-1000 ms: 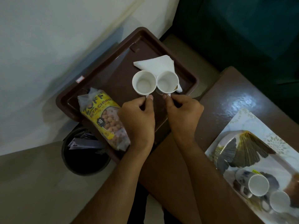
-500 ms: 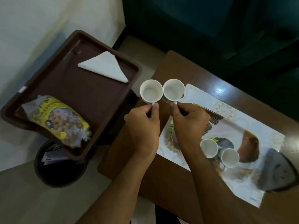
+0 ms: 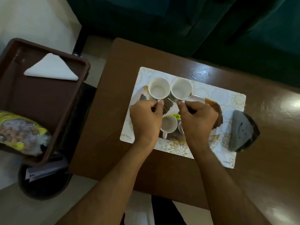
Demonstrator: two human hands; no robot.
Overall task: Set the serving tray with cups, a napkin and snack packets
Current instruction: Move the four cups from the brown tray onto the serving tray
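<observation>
We take the mat [image 3: 209, 93] on the table [image 3: 116, 143] as our landmark. Nearest us on the mat, between our wrists, a cup [image 3: 168, 125] stands with its handle toward us; a second one beside it is mostly hidden by our right hand [image 3: 197, 122]. A small yellow label lies just beyond that cup, its print too small to read.

Our left hand [image 3: 145, 120] pinches the handle of the left cup [image 3: 159, 90], fingers curled tight. Our right hand pinches the handle of the right cup [image 3: 181, 90] the same way. Both cups sit upright over the far-left part of the mat, rims nearly touching. We cannot tell whether they rest on the mat or hang just above it.

Handling judgement: small, stiff, glazed white cups, likely ceramic, light, slippery and chippable. The handle is the sound place to hold, and the two rims should be kept from knocking together.

At the mat's right edge lies a dark grey wedge-shaped object [image 3: 243, 130]. Faint print at the mat's near right corner is not readable.

Left of the mat, off the table, is the brown tray [image 3: 48, 101]. It carries a yellow snack packet [image 3: 21, 132] at its near end, lettering blurred, and a folded white napkin [image 3: 52, 68] at its far end. No cups are on it. A black bin [image 3: 42, 184] stands below the tray.
</observation>
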